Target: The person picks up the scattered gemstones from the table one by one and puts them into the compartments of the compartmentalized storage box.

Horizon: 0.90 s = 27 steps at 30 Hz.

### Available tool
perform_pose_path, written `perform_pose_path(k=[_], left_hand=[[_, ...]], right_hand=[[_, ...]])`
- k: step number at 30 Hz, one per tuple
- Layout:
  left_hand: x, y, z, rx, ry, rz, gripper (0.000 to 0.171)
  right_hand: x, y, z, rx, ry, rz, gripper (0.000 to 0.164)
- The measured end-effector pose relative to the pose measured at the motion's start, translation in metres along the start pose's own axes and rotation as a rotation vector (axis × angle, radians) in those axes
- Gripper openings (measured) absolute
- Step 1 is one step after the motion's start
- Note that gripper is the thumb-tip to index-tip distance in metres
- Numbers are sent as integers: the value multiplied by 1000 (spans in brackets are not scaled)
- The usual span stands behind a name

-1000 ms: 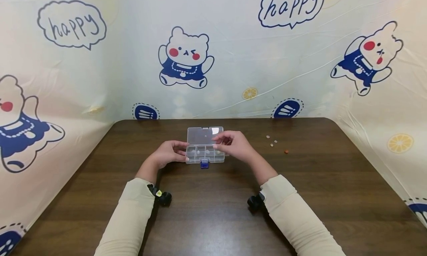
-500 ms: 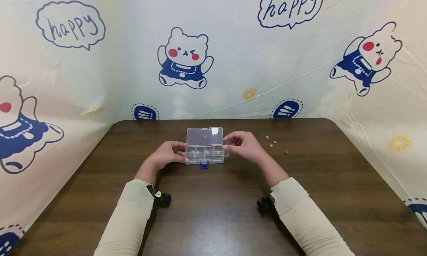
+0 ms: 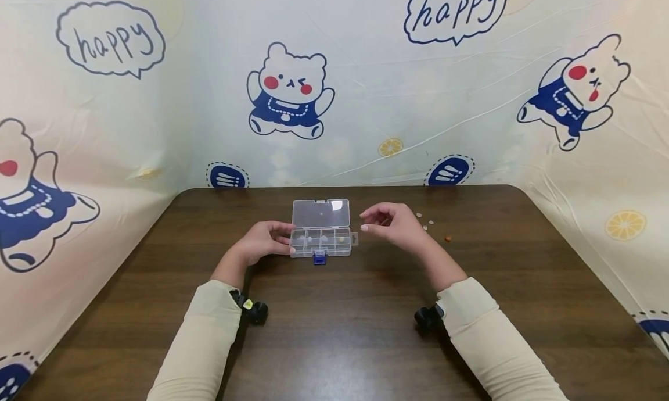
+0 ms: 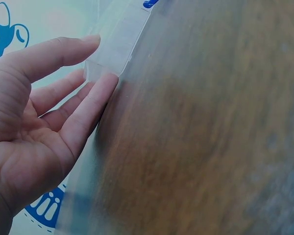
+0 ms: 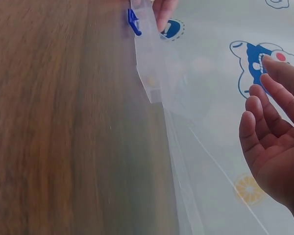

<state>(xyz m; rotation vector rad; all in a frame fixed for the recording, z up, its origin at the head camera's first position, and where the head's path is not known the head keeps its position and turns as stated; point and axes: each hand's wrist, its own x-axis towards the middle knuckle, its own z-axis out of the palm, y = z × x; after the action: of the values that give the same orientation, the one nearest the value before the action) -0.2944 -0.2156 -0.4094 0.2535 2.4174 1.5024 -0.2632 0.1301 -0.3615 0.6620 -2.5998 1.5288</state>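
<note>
Plastic box [image 3: 331, 247], clear, divided, blue latch [image 3: 320, 259]

The clear plastic box [image 3: 336, 253] sits flat on the worktop [image 3: 334, 325], its see-through lid [image 3: 320, 214] tipped back, its blue latch [image 3: 320, 258] hanging at the front! Inside, dividers split off compartments, with whitish bits [image 3: 324, 238] in some and a yellowish piece [image 3: 342, 239] over on the right. The left hand [image 3: 261, 240] grips the box's left end, and the right hand [image 3: 396, 224] hovers empty off the other side, near three pale pieces [image 3: 431, 222] and one orange-brown piece [image 3: 448, 238] lying loose.
</note>
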Motion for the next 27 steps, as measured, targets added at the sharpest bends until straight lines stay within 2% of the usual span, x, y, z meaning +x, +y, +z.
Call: perform_pose_path(k=[13, 21, 27], left_hand=[[0, -1, 0, -4, -8, 12, 66], [0, 0, 0, 1, -1, 10, 66], [-1, 0, 0, 12, 3, 4, 66]], right_hand=[[-9, 3, -17, 6, -13, 23, 24], [-12, 6, -24, -1, -30, -1, 27], [-17, 9, -31, 1, -64, -19, 34]])
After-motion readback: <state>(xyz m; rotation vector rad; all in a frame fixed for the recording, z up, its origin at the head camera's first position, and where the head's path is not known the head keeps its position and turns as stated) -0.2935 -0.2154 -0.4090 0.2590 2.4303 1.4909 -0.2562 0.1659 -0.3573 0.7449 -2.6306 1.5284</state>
